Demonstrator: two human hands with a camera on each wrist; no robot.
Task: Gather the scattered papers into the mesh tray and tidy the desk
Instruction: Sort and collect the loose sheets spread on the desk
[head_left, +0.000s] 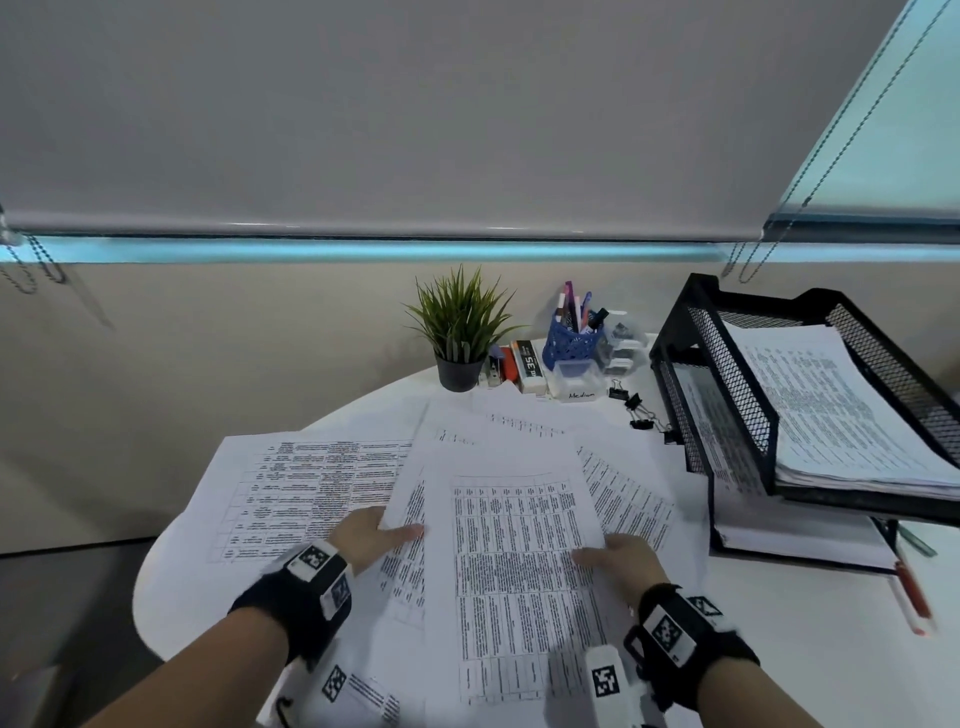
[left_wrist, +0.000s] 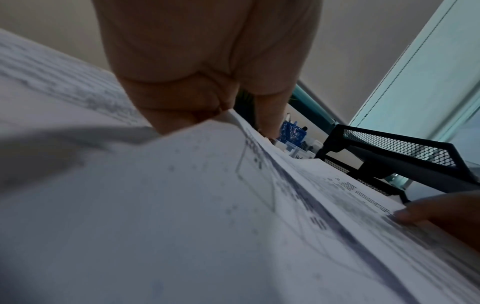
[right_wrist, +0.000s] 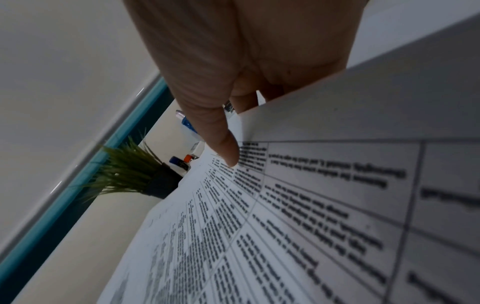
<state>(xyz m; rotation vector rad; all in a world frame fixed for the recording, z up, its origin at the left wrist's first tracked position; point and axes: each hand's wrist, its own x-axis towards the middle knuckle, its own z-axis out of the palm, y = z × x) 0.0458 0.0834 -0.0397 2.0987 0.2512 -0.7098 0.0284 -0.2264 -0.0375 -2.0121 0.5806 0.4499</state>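
Printed sheets lie fanned across the white round desk (head_left: 779, 623). One large sheet (head_left: 301, 488) lies at the left, and others (head_left: 498, 421) spread toward the back. My left hand (head_left: 387, 532) pinches the left edge of the top sheets (head_left: 509, 545), thumb on top; the left wrist view shows the fingers (left_wrist: 182, 98) under the lifted paper edge. My right hand (head_left: 605, 556) pinches the same sheets at their right edge, its thumb (right_wrist: 228, 152) pressing on the print. The black two-tier mesh tray (head_left: 727, 374) stands at the right with a paper stack (head_left: 841, 415) in its top tier.
At the back stand a potted plant (head_left: 460, 332), a blue pen holder (head_left: 571, 343), small boxes (head_left: 576, 382) and several black binder clips (head_left: 636, 410). A red pen (head_left: 911, 597) lies in front of the tray. The desk's curved edge runs close on the left.
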